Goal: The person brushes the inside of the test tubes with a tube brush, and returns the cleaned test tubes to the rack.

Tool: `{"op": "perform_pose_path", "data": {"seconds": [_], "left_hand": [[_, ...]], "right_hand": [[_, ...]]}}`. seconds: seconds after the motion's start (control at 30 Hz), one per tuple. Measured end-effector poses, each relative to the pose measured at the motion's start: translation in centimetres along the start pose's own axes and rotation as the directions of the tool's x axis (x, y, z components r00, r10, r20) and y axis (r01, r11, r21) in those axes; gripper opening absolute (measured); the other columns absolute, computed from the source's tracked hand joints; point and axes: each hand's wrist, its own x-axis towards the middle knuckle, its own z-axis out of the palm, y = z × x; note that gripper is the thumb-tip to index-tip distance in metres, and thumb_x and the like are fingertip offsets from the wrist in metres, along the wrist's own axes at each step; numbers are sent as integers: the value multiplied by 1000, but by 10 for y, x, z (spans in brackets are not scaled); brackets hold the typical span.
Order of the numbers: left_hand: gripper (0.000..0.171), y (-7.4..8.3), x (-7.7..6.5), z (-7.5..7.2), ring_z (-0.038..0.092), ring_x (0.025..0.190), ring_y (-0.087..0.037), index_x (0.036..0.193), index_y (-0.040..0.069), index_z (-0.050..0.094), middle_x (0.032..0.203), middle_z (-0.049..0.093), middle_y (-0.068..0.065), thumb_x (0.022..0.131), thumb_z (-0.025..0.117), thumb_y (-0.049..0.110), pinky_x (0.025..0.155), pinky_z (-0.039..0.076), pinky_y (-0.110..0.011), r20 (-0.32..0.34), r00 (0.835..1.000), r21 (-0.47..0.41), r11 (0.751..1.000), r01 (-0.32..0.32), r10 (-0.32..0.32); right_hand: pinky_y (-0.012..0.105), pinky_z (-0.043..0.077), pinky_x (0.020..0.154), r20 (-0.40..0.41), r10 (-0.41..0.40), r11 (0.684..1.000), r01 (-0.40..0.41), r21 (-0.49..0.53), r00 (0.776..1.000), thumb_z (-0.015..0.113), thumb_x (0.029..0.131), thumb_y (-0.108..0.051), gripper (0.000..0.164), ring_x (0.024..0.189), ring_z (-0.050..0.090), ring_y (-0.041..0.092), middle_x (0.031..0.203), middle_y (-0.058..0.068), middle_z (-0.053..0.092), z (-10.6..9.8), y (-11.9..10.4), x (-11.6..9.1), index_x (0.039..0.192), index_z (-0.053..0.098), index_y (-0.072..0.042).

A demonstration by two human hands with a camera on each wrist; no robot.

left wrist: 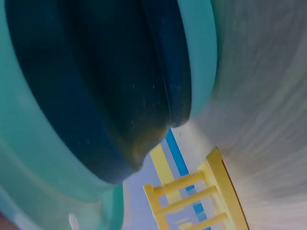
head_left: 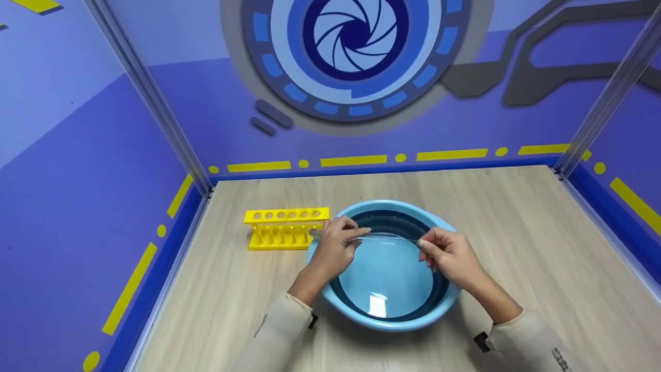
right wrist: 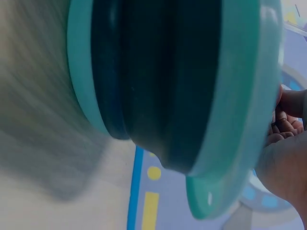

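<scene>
Over the light blue basin (head_left: pixel 384 324), my left hand (head_left: pixel 333 248) grips a clear test tube (head_left: pixel 384 237) that lies nearly level. Its index finger points right along the tube. A greyish end (head_left: pixel 313 233) pokes out left of that hand; its kind is unclear. At the tube's right end my right hand (head_left: pixel 452 254) pinches a thin stem (head_left: pixel 416 241), mostly hidden by the fingers. Water appears to stand in the basin, reflecting a bright patch. The right wrist view catches the curled right fingers (right wrist: pixel 285 124) beyond the basin's rim (right wrist: pixel 240 120); the tube is hidden there.
A yellow test tube rack (head_left: pixel 286 216) with a row of holes and pegs stands left of the basin, close to its rim. The wooden tabletop (head_left: pixel 222 289) is bounded by blue-purple panels (head_left: pixel 175 103) at the back and sides.
</scene>
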Motion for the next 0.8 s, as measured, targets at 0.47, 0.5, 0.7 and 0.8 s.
{"op": "perform_pose_path", "data": {"seconds": [0.47, 0.5, 0.7, 0.8], "left_hand": [[33, -7, -3, -5, 57, 109, -19, 127, 30, 80, 114, 68, 2, 100, 74, 11, 98, 46, -40, 35, 999, -18, 999, 32, -32], [33, -8, -4, -6, 57, 109, -19, 126, 30, 80, 114, 68, 2, 100, 74, 11, 98, 46, -40, 40, 998, -23, 999, 40, -39], [33, -10, -7, -11, 55, 114, -19, 126, 30, 80, 116, 68, 3, 100, 75, 10, 103, 48, -42, 65, 994, -80, 993, 91, -85], [34, -9, -9, -13, 55, 114, -18, 126, 31, 80, 116, 68, 4, 100, 75, 11, 104, 48, -41, 75, 993, -100, 990, 102, -95]], "right_hand": [[23, 60, 63, 48, -437, 756, 396, -520, 898, 75, 97, -2, 7, 69, 67, 6, 83, 1, 74, 11, 12, 5, 99, 72, -8], [23, 60, 63, 85, -504, 666, 449, -596, 860, 77, 96, -3, 8, 69, 68, 7, 83, 2, 74, 11, 14, 6, 100, 73, -8], [26, 64, 66, 296, -705, 266, 627, -732, 644, 56, 113, -25, 28, 71, 73, 15, 90, 5, 73, 2, 20, 11, 106, 76, -6], [29, 65, 67, 335, -763, 176, 677, -715, 552, 45, 117, -28, 42, 75, 76, 17, 94, 6, 77, -3, 18, 15, 107, 78, -5]]}}
